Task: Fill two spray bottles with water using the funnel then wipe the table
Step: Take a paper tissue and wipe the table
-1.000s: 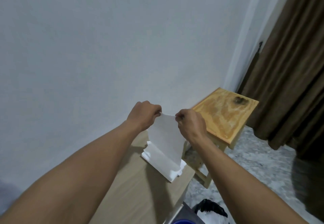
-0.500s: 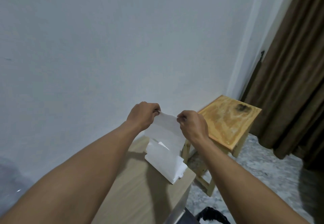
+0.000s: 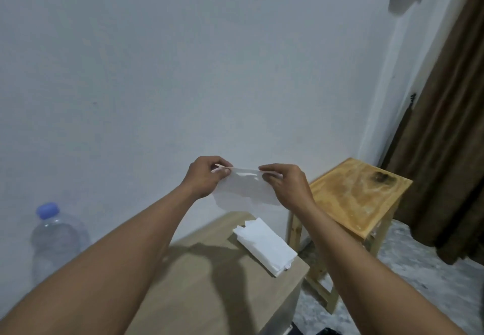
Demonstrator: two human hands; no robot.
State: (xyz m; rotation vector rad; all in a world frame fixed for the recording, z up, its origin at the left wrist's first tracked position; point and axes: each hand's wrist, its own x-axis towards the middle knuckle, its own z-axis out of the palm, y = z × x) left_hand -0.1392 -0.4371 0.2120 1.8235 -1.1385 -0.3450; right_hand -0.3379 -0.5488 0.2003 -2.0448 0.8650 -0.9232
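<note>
Pale wall point(image 3: 183, 72) is filling most of the head view. Brown curtain point(image 3: 450, 151) is hanging down the right edge.

Light wooden table point(image 3: 209, 295) is running from bottom centre toward the wall, with both forearms casting shadows on it. Wooden stool point(image 3: 353, 198) is standing just beside the table's far right corner, with a dark mark on its top.

Clear water bottle point(image 3: 57, 240) with a blue cap is standing upright at far left, partly hidden behind the left forearm.

White tissue stack point(image 3: 265, 245) is lying flat on the table's far right corner.

Single tissue sheet point(image 3: 246, 190) is hanging in the air above the table's far end, clear of the stack and stretched between both hands.

Left hand point(image 3: 207, 177) is pinching the sheet's upper left edge between thumb and curled fingers. Right hand point(image 3: 288, 185) is pinching the upper right edge the same way.
</note>
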